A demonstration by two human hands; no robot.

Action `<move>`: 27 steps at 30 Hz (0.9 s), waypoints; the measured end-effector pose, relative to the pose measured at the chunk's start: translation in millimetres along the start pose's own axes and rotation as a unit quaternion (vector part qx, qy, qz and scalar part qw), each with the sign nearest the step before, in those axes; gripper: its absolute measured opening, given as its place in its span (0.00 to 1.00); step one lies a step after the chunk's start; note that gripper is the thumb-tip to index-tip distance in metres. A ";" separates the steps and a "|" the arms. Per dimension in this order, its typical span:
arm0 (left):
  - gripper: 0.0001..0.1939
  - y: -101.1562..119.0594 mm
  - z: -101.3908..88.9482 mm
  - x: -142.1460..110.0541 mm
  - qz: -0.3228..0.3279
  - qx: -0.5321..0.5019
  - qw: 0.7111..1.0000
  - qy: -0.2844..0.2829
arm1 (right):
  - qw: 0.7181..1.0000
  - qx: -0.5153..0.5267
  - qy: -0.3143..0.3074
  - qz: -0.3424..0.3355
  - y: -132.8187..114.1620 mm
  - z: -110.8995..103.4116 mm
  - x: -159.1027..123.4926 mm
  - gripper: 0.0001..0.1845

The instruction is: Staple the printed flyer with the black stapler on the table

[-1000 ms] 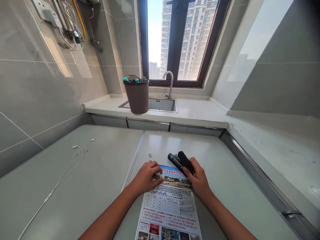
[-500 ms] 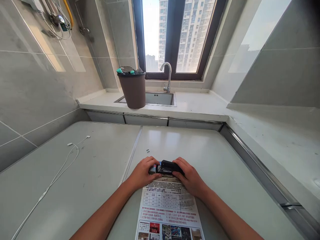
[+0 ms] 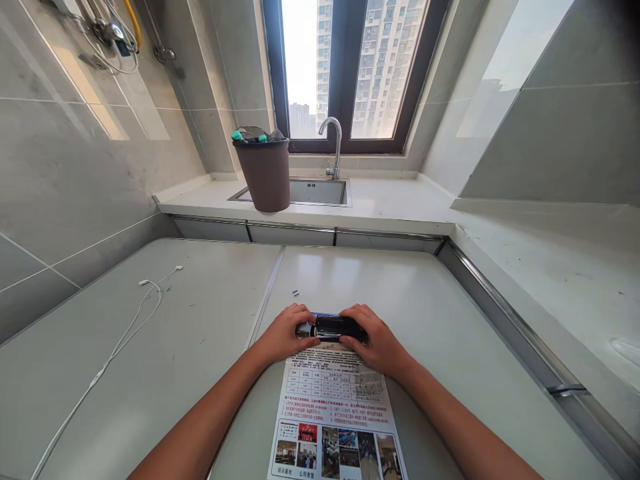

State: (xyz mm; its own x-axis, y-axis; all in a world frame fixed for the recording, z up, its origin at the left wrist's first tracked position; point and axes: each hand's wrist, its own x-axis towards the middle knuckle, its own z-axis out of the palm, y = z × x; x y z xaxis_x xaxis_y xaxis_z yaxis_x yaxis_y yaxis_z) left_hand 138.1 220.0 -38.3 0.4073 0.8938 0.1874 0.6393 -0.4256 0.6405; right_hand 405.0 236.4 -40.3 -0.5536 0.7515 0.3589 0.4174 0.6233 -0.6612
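A black stapler [image 3: 334, 328] lies across the top edge of a printed sheet [image 3: 336, 387] on the pale table. My left hand [image 3: 286, 333] pinches the stapler's left end between thumb and fingers. My right hand [image 3: 377, 341] grips its right end, thumb along the near side. The sheet carries a table of figures, red text and photos, and runs toward me between my forearms. Just beyond the stapler lie a couple of tiny metal pieces [image 3: 295, 293] that look like staples.
A white cable [image 3: 114, 353] trails over the left half of the table [image 3: 200, 400]. Behind the table runs a white counter [image 3: 390, 200] with a sink [image 3: 320, 192], a tap [image 3: 337, 143] and a filled brown bin [image 3: 263, 177]. Tiled walls stand on both sides.
The stapler's upper arm, tilted and askew before, now sits level and in line with its base. Both hands keep their hold. The view has shifted slightly.
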 end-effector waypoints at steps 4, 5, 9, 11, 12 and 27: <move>0.12 -1.8 -0.4 0.3 0.001 -0.014 1.000 -0.001 | 0.998 0.042 0.049 0.011 -2.4 -9.1 0.3 0.12; 0.12 -2.1 -0.5 0.5 0.001 -0.016 1.000 -0.001 | 0.996 0.057 0.056 0.029 -2.2 -10.5 0.6 0.13; 0.10 -2.8 -1.7 1.7 -0.007 -0.030 1.000 0.001 | 0.973 0.165 0.023 0.159 3.1 -10.1 0.9 0.13; 0.09 -3.0 -2.6 2.0 -0.008 -0.040 0.999 0.004 | 0.935 0.254 -0.031 0.247 7.3 -8.1 0.1 0.19; 0.09 -3.1 -3.0 2.1 -0.008 -0.045 0.999 0.005 | 0.911 0.294 -0.054 0.285 9.3 -7.2 -0.3 0.23; 0.10 -5.4 -2.6 1.9 -0.010 -0.060 0.998 0.018 | 0.854 0.393 -0.067 0.333 16.0 -14.8 -0.3 0.29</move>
State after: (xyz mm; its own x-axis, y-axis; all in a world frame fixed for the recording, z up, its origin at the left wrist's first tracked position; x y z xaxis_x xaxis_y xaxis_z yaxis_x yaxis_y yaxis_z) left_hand 133.7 224.4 -39.5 0.3701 0.9072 0.1999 0.5639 -0.3904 0.7277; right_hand 422.5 249.4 -41.3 -0.4808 0.8187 -0.3140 0.0891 -0.3107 -0.9463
